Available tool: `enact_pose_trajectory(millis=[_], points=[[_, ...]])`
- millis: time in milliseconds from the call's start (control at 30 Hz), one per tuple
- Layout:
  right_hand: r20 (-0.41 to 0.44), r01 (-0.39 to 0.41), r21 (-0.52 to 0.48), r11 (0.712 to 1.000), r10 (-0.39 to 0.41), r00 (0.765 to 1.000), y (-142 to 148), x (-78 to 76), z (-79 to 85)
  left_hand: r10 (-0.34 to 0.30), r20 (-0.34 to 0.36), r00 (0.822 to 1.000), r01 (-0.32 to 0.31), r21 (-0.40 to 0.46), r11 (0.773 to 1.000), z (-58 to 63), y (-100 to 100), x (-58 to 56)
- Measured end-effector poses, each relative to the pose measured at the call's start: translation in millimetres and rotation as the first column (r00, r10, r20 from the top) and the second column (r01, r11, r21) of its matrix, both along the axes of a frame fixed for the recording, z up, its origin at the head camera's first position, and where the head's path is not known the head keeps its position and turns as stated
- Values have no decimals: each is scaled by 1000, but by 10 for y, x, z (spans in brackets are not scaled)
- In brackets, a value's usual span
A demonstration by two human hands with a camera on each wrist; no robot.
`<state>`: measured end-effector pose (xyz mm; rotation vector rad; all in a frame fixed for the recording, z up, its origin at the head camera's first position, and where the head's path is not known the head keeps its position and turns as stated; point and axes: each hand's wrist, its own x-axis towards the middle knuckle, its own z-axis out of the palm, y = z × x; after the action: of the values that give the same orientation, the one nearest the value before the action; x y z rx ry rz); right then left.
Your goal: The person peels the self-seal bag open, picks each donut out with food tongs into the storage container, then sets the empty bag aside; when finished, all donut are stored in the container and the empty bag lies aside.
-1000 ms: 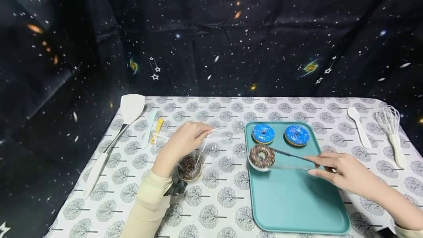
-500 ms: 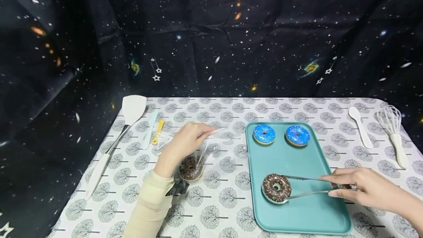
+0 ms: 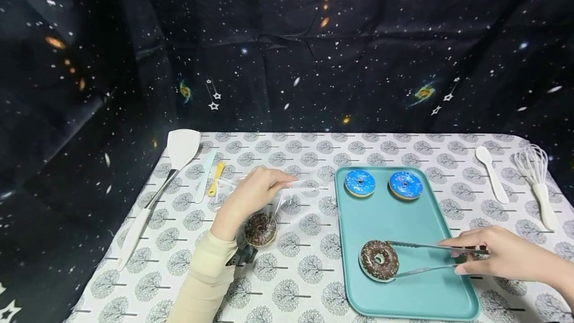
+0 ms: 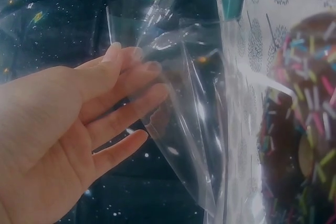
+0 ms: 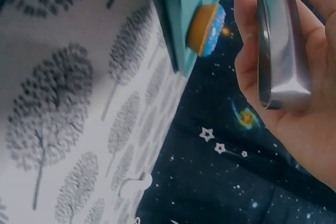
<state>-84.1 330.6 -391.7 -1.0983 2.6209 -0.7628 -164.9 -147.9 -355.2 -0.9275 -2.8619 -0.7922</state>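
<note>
My left hand [image 3: 252, 191] pinches the edge of a clear plastic bag [image 4: 181, 93] between thumb and fingers. A chocolate donut with sprinkles [image 3: 260, 230] lies on the cloth below that hand and shows through the clear film. My right hand [image 3: 498, 253] grips metal tongs [image 5: 283, 45], whose arms reach left across the teal tray [image 3: 403, 298]. Another chocolate donut [image 3: 372, 269] is at the tray's front left, with the tong tips at its right side; whether they press on it I cannot tell. Two blue-iced donuts [image 3: 360, 182] sit at the tray's back.
At the left lie a white spatula [image 3: 183, 146], a pale blue knife [image 3: 205, 176] and a small yellow utensil [image 3: 217, 178]. A white spoon [image 3: 492, 173] and a whisk [image 3: 538, 186] lie at the right. A dark star-printed curtain [image 3: 287, 64] hangs behind the table.
My right hand has brought the chocolate donut in the tongs from the tray's left edge near the blue donuts to its front left. The tongs look a bit wider now. My left hand barely moved.
</note>
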Motion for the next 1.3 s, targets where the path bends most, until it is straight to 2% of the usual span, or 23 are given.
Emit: enact_pose_trajectory(millis=[200,433,567,767,867,967,1067,1167,1233,1300], points=[[-10,27,59,998,-26,1000,28,-26,101,6,-3,1000,-6,2,1000,-24,3,-16],[62,22,-9,1000,-21,998,20,-85,159,-10,-6,1000,10,13,1000,-54,21,-23],[39,32,-21,999,-31,999,-63,-143,184,-12,3,1000,12,14,1000,-55,18,-21],[-87,70,15,997,-69,994,-289,-265,236,-10,10,1000,10,13,1000,-41,15,-16],[-135,127,21,992,-123,983,-403,-337,247,-13,17,1000,13,20,1000,-35,19,-10],[-193,141,9,990,-137,972,-504,-420,230,-16,28,999,15,23,1000,-28,21,-2],[-299,90,-14,996,-91,950,-606,-500,203,-20,23,1000,19,23,1000,-11,24,1],[-410,31,-41,999,-45,911,-728,-569,181,-26,18,999,26,28,999,11,24,4],[-456,20,-50,999,-41,889,-825,-610,171,-27,20,999,26,29,999,25,19,9],[-472,22,-58,998,-47,880,-925,-646,158,-32,31,999,31,30,999,34,13,14]])
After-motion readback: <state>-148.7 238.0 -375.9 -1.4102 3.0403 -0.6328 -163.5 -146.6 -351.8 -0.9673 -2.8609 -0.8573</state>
